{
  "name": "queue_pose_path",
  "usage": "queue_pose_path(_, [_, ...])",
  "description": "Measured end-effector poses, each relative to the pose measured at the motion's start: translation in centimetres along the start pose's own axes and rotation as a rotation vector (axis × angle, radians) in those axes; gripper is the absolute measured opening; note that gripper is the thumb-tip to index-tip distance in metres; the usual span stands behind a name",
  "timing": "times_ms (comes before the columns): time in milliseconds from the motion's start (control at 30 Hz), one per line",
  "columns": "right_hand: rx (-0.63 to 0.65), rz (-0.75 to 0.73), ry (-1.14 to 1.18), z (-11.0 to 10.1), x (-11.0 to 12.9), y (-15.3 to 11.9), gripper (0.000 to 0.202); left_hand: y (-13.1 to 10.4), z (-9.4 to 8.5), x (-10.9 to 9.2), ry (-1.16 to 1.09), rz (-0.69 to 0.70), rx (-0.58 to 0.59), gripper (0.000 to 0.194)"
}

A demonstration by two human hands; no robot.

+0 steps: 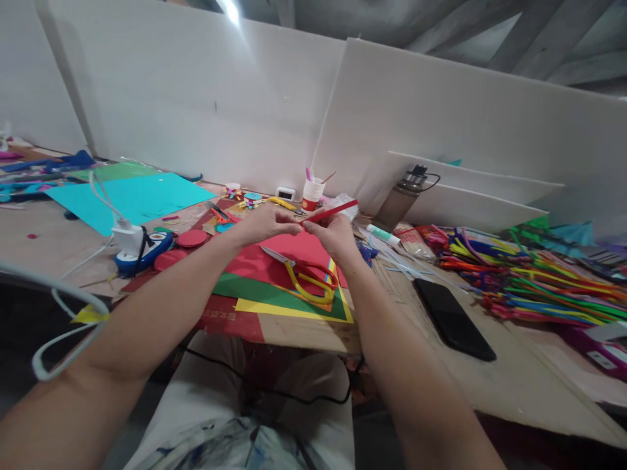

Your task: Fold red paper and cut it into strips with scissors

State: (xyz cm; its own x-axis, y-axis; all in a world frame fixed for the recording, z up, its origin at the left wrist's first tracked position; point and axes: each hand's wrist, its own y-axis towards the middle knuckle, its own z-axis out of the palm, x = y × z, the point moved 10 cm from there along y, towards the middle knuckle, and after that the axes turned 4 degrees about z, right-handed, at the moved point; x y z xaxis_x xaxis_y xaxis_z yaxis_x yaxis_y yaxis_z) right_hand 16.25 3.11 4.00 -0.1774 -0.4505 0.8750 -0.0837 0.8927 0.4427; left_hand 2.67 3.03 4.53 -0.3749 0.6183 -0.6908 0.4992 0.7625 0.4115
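A narrow red paper strip is held up over the table and slants toward the upper right. My right hand pinches it between thumb and fingers. At the strip's lower left end, the fingertips of my left hand are closed on it. Beneath both hands lie stacked sheets: red paper, green paper and yellow paper. On this stack rest scissors with yellow and orange handles, their blades pointing left.
A power strip with a white charger stands left, near a blue sheet. Behind are a paper cup and a bottle. A phone and many pipe cleaners lie right. A white cable loops by my left arm.
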Motion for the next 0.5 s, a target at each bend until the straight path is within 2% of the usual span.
queue_pose_path(133, [0.038, 0.029, 0.013, 0.5, -0.1, 0.0, 0.009, -0.3, 1.5, -0.6, -0.05, -0.007, 0.064, 0.01])
queue_pose_path(367, [0.084, 0.023, 0.008, 1.0, 0.2, -0.2, 0.009, -0.4, 1.9, -0.4, -0.145, -0.107, 0.045, 0.012])
queue_pose_path(500, [0.055, 0.046, -0.003, 0.5, -0.1, -0.1, 0.007, -0.4, 2.8, 0.3, -0.192, -0.124, 0.097, 0.011])
